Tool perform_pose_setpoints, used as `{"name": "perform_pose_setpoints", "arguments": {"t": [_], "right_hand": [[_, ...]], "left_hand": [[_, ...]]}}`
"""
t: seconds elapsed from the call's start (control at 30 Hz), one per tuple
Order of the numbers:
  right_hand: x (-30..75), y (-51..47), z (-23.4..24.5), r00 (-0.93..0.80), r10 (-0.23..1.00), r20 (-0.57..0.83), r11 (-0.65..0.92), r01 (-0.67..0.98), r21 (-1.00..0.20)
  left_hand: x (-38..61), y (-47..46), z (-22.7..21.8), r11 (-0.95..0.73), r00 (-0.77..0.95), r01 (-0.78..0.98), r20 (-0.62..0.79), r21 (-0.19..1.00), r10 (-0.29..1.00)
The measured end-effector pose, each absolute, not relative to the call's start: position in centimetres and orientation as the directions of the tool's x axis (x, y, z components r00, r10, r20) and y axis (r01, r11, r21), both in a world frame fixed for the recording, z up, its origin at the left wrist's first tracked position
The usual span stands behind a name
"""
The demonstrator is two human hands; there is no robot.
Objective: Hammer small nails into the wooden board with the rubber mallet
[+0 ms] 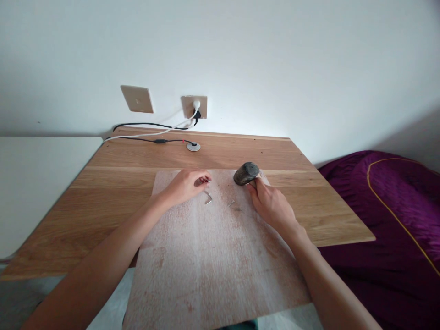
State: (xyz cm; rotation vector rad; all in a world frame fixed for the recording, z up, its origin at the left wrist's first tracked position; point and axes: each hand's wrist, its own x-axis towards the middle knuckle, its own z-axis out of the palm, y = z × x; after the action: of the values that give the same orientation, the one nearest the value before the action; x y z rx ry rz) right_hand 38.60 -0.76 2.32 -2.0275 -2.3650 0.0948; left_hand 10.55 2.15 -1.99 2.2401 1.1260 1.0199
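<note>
A pale reddish wooden board lies on the wooden desk and juts over its near edge. My left hand rests on the board's far end, its fingers pinched on a small nail. My right hand is wrapped round the handle of a hammer whose dark head sits near the board's far right corner. Several loose nails lie on the board between the two hands, some bent.
Behind the desk, a wall socket holds a white plug and a black plug; their cables trail along the desk's back edge beside a round grommet. A white surface adjoins on the left. Purple bedding lies on the right.
</note>
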Motion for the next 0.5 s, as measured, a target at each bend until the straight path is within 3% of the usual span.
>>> {"name": "perform_pose_setpoints", "arguments": {"t": [0.13,0.37,0.5], "right_hand": [[38.59,-0.74,2.4,-0.155,0.987,-0.032,0.152,0.986,-0.066],[38.57,-0.76,2.42,-0.154,0.987,-0.036,0.151,0.987,-0.06],[38.61,-0.74,2.34,-0.148,0.988,-0.04,0.147,0.988,-0.043]], "left_hand": [[10.61,2.11,-1.99,-0.573,0.398,0.526,0.414,0.629,0.819],[10.54,2.08,-1.72,-0.671,0.488,0.607,0.466,0.426,0.738],[10.52,2.06,-1.6,-0.694,0.498,0.607,0.496,0.387,0.712]]}}
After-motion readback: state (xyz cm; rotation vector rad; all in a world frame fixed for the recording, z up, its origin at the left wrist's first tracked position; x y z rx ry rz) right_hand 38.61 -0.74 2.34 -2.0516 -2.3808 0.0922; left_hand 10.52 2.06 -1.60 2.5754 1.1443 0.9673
